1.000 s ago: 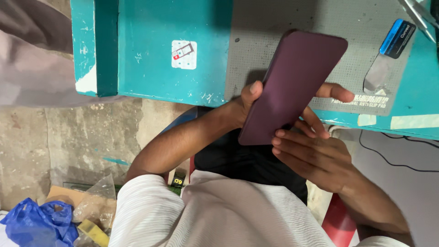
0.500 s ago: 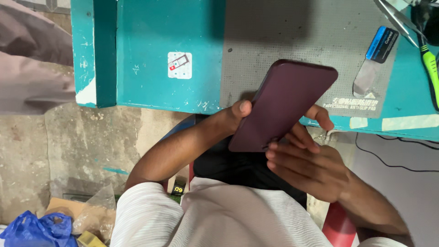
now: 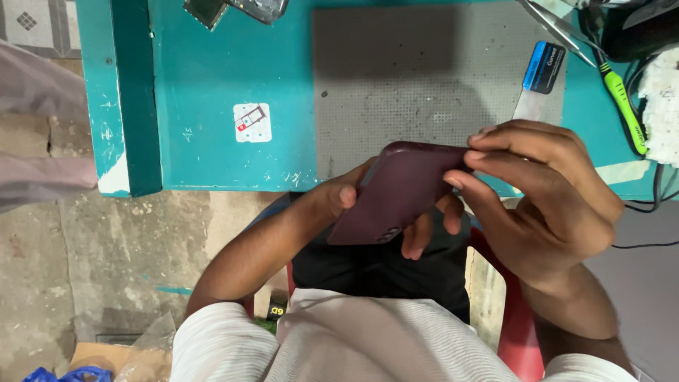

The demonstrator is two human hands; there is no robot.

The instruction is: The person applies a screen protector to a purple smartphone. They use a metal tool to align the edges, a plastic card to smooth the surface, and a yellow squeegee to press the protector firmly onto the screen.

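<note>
Your left hand holds the dark purple phone from below, thumb on one long edge and fingers curled up under the other side, so it is wrapped tight around the phone. Your right hand comes in from the other end, and its fingertips pinch the top corner of the phone, gripping it there. The phone sits between your two hands, tilted, above your lap and just at the near edge of the teal table. Keep the left hand steady like a little shelf and let only the right fingertips do the small work at the corner. Pull gently, so the phone does not slip down to the floor. Just past your grip lies the grey mat. A little farther, beyond your right fingers, rests a flat tool with a blue handle. Past that you see a green screwdriver and metal tweezers. Far off to the left side sits a small white sticker.
</note>
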